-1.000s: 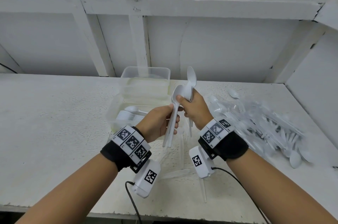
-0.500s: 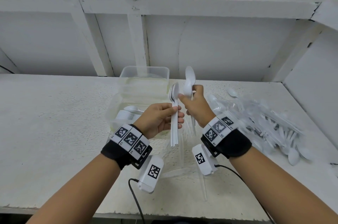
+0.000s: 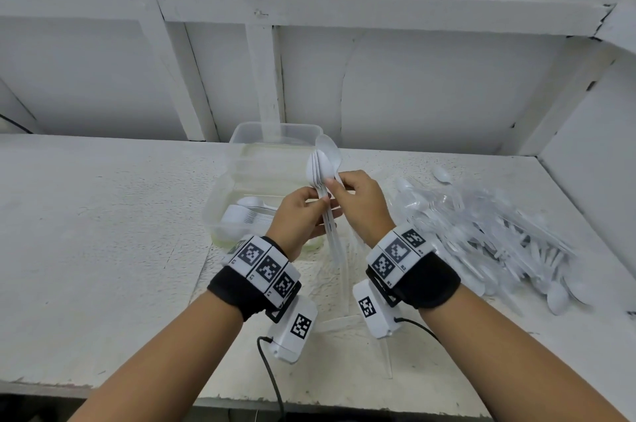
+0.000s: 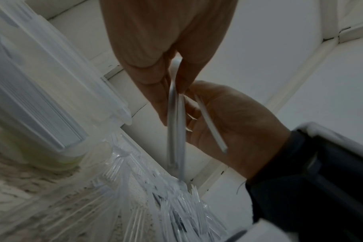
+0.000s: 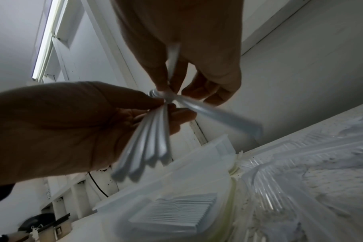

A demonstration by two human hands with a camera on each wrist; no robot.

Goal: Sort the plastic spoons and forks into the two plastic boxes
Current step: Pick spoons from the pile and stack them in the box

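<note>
Both hands closer — left hand (image 3: 303,216) gripping spoon bundle (image 3: 321,177), right hand (image 3: 361,204) pinching one spoon (image 3: 328,149), handles blurred

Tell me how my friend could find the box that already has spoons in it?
Start at the white table and look just left of the person's left hand. Two clear plastic boxes sit there, one behind the other. Pick the nearer box, which holds a neat white stack; the farther box by the wall looks empty.

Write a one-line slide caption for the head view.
Left hand holds a spoon stack; right hand adds another above two boxes.
</note>
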